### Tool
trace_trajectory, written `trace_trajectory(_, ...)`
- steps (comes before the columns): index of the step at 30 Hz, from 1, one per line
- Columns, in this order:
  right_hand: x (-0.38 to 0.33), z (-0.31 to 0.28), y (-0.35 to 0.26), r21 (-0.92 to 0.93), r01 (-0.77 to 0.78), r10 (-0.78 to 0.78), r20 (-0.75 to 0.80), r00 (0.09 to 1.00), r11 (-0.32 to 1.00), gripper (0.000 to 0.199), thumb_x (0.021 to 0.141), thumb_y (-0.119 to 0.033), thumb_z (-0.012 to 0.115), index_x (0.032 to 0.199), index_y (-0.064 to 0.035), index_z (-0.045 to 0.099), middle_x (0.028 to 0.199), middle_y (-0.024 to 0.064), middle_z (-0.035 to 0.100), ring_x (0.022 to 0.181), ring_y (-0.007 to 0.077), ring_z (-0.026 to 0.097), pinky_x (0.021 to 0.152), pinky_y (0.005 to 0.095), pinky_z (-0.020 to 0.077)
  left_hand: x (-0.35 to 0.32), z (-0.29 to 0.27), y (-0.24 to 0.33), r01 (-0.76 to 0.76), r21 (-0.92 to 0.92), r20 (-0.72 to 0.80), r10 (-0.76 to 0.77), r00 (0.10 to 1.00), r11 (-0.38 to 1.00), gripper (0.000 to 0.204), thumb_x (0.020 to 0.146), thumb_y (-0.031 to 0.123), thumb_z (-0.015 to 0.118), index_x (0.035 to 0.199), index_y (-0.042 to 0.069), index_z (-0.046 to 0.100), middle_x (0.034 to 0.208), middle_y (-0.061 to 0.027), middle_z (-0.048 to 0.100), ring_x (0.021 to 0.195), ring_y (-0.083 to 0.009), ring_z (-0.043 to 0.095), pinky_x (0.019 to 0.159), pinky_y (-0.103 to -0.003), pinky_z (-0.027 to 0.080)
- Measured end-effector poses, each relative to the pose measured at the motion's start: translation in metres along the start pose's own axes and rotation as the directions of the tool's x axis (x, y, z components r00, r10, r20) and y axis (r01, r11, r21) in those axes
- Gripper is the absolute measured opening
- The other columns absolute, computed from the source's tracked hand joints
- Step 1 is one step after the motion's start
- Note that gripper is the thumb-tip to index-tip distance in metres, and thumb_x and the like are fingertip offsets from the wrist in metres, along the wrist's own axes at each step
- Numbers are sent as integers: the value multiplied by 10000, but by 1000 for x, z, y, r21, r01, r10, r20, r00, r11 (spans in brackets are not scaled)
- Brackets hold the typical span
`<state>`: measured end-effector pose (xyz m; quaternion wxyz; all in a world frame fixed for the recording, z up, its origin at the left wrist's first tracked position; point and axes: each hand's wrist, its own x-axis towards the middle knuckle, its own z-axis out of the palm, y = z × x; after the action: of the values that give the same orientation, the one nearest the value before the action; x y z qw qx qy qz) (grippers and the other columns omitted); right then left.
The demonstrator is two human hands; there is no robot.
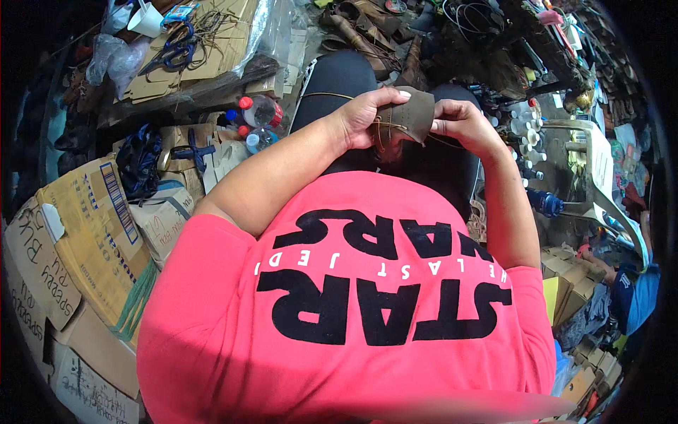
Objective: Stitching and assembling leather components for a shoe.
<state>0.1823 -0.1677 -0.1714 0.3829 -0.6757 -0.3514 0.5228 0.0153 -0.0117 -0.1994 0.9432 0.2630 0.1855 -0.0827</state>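
Observation:
Over my lap, my left hand [364, 118] is closed on the left side of a dark brown leather piece [415, 113], its thumb lying along the top. The piece is curved, with lines of stitching marks. My right hand [467, 126] pinches at the leather's right edge; whether a needle or thread is also between those fingers is hidden. A thin tan cord [390, 126] crosses the lower left of the leather and hangs in a loop. More cord runs over my left thigh, and a strand trails below my right fingers.
At upper left, blue-handled scissors [176, 49] lie on stacked cardboard [233, 42] beside a white cup [145, 20]. Plastic bottles [263, 112] stand left of my legs. Small bottles [526, 134] and a white chair frame [600, 169] are at right. Cardboard boxes [92, 226] crowd the left.

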Motion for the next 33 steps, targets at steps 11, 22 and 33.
trace_trajectory(11,-9,14,-3,-275,176,-210,-101,972,945,183,809,-53,686,984,4,685,920,56,641,863,119,601,748,272,484,16,-1,-7,10,-39,-74,-13,997,999,328,877,264,582,1112,36,565,905,-112,667,707,-219,680,563,-335,575)
trace_trajectory(22,-30,52,-9,-900,368,-850,-5,527,234,271,730,-86,700,993,-116,640,969,65,600,933,291,564,829,396,443,17,12,-10,28,-126,-107,-42,993,992,271,880,313,550,980,71,621,796,-73,667,620,-187,647,520,-307,548)
trace_trajectory(33,-22,78,-71,-418,714,-817,-415,400,562,36,930,-58,567,956,-36,556,931,66,541,824,146,514,730,253,429,30,18,-25,-19,-87,-173,4,985,996,274,854,332,536,885,80,639,735,-63,663,570,-202,628,489,-313,496)
